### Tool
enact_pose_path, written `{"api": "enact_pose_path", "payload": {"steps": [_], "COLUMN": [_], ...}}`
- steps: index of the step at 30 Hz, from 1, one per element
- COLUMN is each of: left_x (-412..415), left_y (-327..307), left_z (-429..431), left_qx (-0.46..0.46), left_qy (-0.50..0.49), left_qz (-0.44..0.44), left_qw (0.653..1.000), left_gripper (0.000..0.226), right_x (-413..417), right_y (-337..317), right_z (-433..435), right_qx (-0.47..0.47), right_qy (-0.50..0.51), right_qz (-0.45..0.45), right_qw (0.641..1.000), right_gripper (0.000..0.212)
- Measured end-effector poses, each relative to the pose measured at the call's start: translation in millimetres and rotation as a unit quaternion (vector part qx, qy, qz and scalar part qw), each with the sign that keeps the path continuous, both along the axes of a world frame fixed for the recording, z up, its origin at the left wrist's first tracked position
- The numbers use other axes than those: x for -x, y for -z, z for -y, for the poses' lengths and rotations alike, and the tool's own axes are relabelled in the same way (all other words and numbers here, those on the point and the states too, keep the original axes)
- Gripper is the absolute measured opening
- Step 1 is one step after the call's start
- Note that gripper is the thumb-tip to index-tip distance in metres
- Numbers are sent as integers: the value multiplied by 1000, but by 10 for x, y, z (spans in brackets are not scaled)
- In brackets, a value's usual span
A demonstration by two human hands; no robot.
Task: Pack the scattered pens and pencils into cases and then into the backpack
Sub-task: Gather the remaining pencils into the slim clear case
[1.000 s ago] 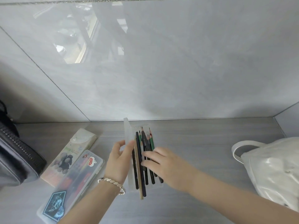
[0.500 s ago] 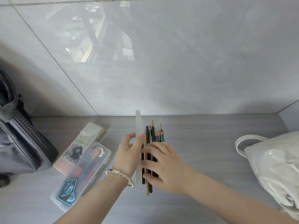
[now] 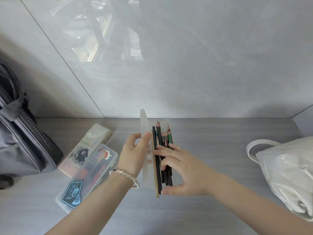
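While you work at a grey wood-grain worktop set against a glossy grey tiled wall that mirrors a bright window shape, your translucent open case lies at the centre with the pencils in its tray, tips toward the wall. Your left hand, wearing a bracelet, pinches the raised lid between thumb and fingers. Your right hand lies spread over the pencils, with its thumb against their near ends. Left of it lie a cream case with green lettering too small to read and a clear case bearing stickers. The dark backpack is cut off at the left edge and a white bag at the right. Your left fingers show only dimly through the lid.
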State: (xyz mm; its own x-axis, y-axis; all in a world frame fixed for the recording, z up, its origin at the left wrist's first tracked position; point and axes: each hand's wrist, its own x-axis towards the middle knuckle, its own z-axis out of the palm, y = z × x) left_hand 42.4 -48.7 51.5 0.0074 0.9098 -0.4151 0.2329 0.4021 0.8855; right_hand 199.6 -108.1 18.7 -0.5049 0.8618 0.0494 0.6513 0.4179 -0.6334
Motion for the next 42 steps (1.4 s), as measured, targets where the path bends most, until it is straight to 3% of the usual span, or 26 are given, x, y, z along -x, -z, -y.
{"api": "enact_pose_path", "payload": {"steps": [4,9,13,19,24,28,32,36,39,42], "left_x": [-32,-36,-43,-73,-70,-27,-3,-21,-43,-55], "left_y": [-15,-16,-57,-95,-37,-11,-84,-135,-165,-168], "left_z": [26,30,42,58,97,118,168,228,238,204], "left_qx": [-6,-12,-13,-47,-61,-66,-118,-206,-235,-231], "left_qy": [5,-6,6,24,7,-34,-54,-31,-28,-32], "left_qz": [2,-2,-2,-12,33,89,147,158,153,142], "left_qw": [1000,1000,1000,999,998,993,981,965,959,962], "left_gripper": [37,37,35,20,16,5,11,25,32,26], "right_x": [33,145,133,208,229,182,166,154,163,183], "right_y": [-50,-37,-28,47,39,40,61,88,115,136], "right_z": [-7,114,100,130,122,92,80,38,2,-16], "right_qx": [-17,-120,-150,-121,-115,-133,-124,-127,-129,-114], "right_qy": [-1,11,50,74,91,116,184,184,194,198], "right_qz": [22,107,203,250,300,254,91,-59,-100,-111], "right_qw": [1000,987,966,958,942,951,971,973,967,967], "right_gripper": [65,89,87,91,96,103,115,126,135,128]}}
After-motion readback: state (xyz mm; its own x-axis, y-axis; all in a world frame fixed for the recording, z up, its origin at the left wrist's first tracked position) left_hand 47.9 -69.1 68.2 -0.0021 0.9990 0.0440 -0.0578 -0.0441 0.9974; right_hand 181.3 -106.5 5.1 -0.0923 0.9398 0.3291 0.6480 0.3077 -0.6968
